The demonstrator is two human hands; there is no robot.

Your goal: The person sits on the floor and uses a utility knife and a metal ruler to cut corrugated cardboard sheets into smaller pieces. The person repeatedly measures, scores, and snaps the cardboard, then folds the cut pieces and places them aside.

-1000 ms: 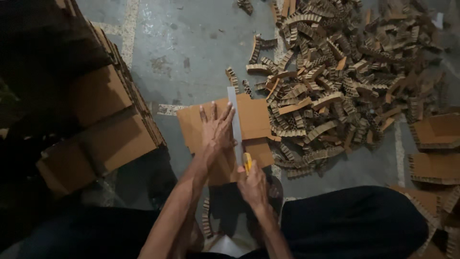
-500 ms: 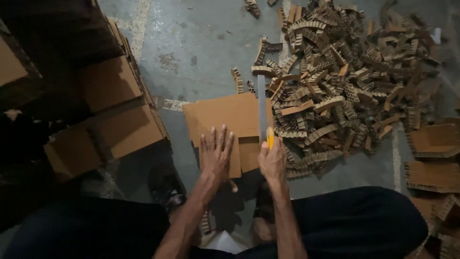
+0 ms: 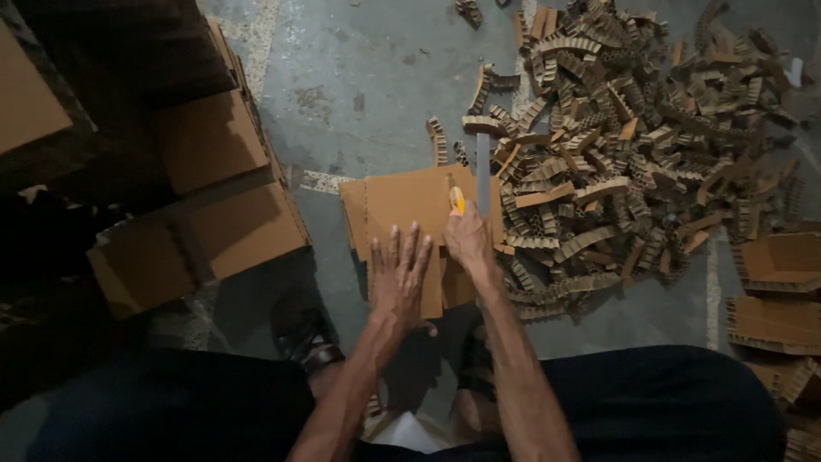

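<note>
cardboard sheet (image 3: 402, 205) flat on the floor between the feet. left hand (image 3: 398, 278) open, fingers spread, pinning it. right hand (image 3: 469, 239) closed round a yellow knife (image 3: 457, 199) beside a grey straightedge (image 3: 482, 175). looks mid-cut; next pull needs steady pressure. blade tip unreadable. strip pile (image 3: 624, 145) runs out of view to the right.

The right hand (image 3: 469, 239) closes around a yellow knife (image 3: 457, 200), so only the tip of the handle shows and the blade cannot be made out. The left hand (image 3: 399, 275) covers the middle of the cardboard sheet (image 3: 402, 201). The heap of cardboard strips (image 3: 633, 145) runs off the top and right edges. Stacked boxes (image 3: 214, 197) at left sink into shadow and are cut by the left edge. Both arms leave the frame at the bottom.
</note>
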